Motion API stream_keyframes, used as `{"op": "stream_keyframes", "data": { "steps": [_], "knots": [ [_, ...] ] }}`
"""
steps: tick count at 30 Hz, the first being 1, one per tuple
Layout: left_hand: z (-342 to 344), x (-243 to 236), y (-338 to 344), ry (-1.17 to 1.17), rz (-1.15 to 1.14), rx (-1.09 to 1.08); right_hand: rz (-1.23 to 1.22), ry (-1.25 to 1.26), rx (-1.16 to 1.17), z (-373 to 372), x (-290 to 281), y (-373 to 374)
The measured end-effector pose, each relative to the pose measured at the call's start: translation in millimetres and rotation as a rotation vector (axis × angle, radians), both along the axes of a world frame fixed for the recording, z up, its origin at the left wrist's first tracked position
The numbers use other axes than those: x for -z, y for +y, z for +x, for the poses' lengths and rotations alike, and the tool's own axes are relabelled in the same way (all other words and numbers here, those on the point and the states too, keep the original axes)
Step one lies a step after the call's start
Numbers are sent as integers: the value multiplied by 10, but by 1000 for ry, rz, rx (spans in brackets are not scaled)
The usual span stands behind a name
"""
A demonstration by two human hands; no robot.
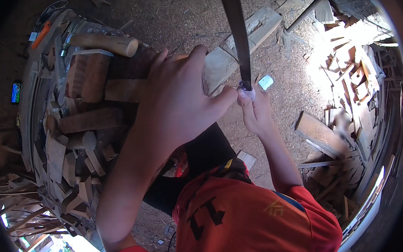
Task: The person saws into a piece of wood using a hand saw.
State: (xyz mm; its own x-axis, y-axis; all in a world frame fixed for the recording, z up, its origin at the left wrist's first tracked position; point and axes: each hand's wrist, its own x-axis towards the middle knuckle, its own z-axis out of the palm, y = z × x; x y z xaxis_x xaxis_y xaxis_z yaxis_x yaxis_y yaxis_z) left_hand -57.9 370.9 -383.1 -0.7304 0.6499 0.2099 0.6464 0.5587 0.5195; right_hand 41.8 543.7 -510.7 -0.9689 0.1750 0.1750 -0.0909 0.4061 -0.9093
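Note:
A long dark blade (239, 33) rises from my right hand (257, 115), which is closed round its pale wrapped handle (248, 94). My left hand (181, 97) is raised, large in view. Its fingers bend away and its thumb reaches to the base of the blade, beside my right thumb. Anything pinched in the left fingers is hidden. Behind the blade lies a pale wooden block (219, 68), partly covered by my left hand; I cannot tell whether they touch. A longer board (264, 25) lies beyond it.
To the left, a wooden mallet-like piece (106, 43), brown blocks (88, 77) and an orange-handled tool (42, 35) lie on a cluttered bench. Wood offcuts (346, 80) heap at the right, near a thick plank (321, 135). A small white object (265, 82) lies on the sawdust-covered ground.

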Motion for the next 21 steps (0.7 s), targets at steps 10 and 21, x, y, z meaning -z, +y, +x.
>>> {"op": "stream_keyframes", "data": {
  "steps": [10, 21],
  "knots": [
    [-145, -9, -120, -97, -196, 90, 56, 86, 64, -98, 112, -81],
    [-123, -64, -45, -287, -1, 26, 9, 112, 120, -36, 518, -202]
  ]
}}
